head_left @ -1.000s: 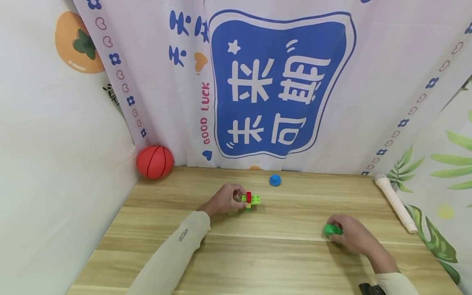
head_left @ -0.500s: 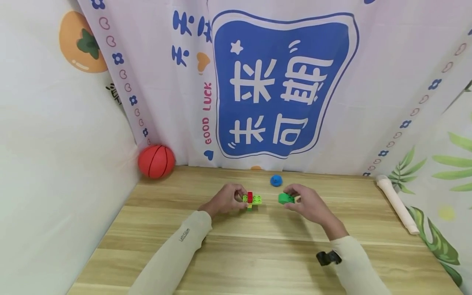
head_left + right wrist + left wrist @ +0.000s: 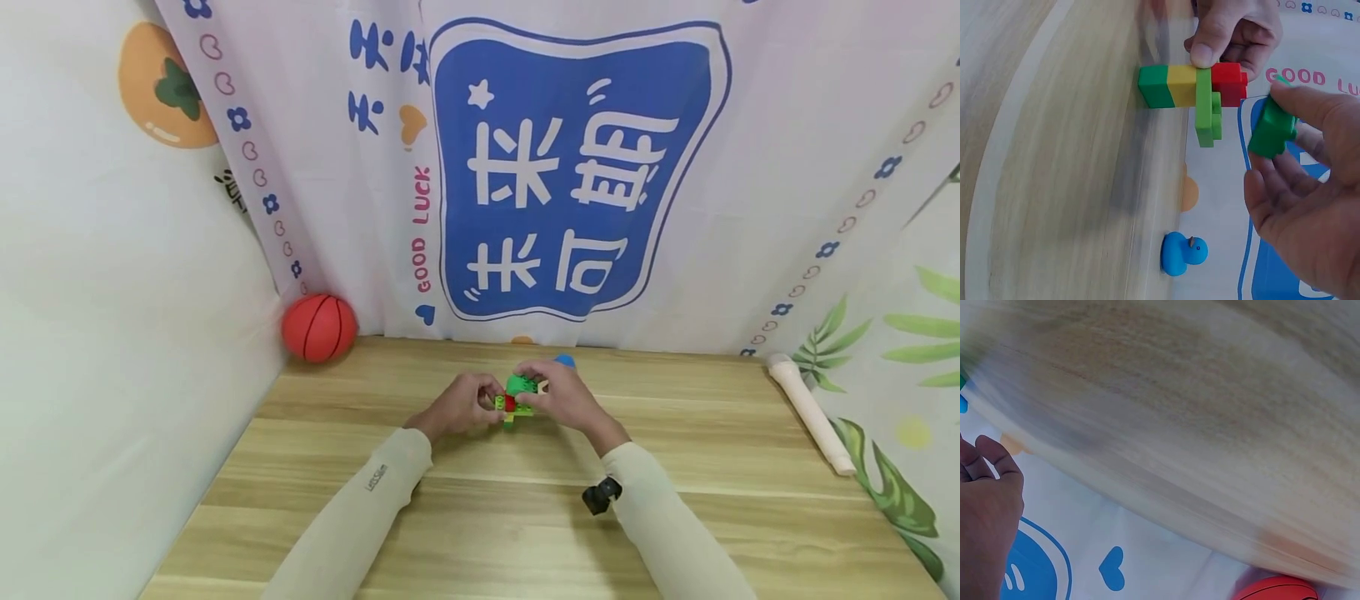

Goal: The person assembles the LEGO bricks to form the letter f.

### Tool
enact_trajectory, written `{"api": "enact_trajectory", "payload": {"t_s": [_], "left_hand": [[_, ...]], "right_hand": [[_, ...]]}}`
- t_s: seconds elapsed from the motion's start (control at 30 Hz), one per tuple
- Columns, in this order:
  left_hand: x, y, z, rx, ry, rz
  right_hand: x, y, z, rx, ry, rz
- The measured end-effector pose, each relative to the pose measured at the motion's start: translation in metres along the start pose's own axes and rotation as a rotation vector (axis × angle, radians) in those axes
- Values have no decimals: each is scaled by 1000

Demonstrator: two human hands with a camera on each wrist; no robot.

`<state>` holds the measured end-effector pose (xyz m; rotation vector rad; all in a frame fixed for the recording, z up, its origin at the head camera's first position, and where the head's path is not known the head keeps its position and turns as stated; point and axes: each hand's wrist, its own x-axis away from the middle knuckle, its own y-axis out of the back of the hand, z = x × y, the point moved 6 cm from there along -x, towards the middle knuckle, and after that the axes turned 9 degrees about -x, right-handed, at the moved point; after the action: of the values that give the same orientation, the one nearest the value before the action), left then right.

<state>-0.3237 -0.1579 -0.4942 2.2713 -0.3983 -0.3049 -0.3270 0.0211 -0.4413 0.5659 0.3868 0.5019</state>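
Note:
My left hand [image 3: 467,404] pinches a small stack of toy building bricks [image 3: 1182,86]. In the right wrist view the stack has a green brick, a yellow brick, a lime plate [image 3: 1204,119] and a red brick [image 3: 1229,84] with studs. Thumb and fingers of my right hand [image 3: 1316,181] grip a separate green brick [image 3: 1270,129], which has a rounded side in the head view. That brick hovers over the red brick's studs, with a small gap between them. Only part of a hand [image 3: 988,506] shows at the edge of the left wrist view.
Behind the right hand sits a blue rubber duck [image 3: 1180,253], partly hidden in the head view. A red ball [image 3: 319,327] lies at the table's back left corner. Along the right edge lies a pale stick [image 3: 812,414]. The wooden table [image 3: 480,533] meets a printed curtain at the back.
My right hand has carried the green brick left and away from me, from the table's right side to above the red brick. The left hand has stayed on the stack.

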Motion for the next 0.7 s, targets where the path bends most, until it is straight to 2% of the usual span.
{"api": "enact_trajectory", "payload": {"t_s": [0.1,0.23,0.37,0.5,0.6,0.7], "left_hand": [[0,0,0,-3,-16,-3],[0,-1,0,-1,-5,-5],[1,-1,1,-11,28,0],[1,1,0,-18,56,5],[1,1,-1,-18,58,5],[1,0,0,-17,59,1]], "right_hand": [[0,1,-4,37,-53,-43],[9,6,-20,164,-192,-92],[25,7,-45,302,-358,-60],[38,8,-64,364,-482,-35],[46,11,-68,399,-514,-45],[53,15,-66,452,-543,-21]]}}
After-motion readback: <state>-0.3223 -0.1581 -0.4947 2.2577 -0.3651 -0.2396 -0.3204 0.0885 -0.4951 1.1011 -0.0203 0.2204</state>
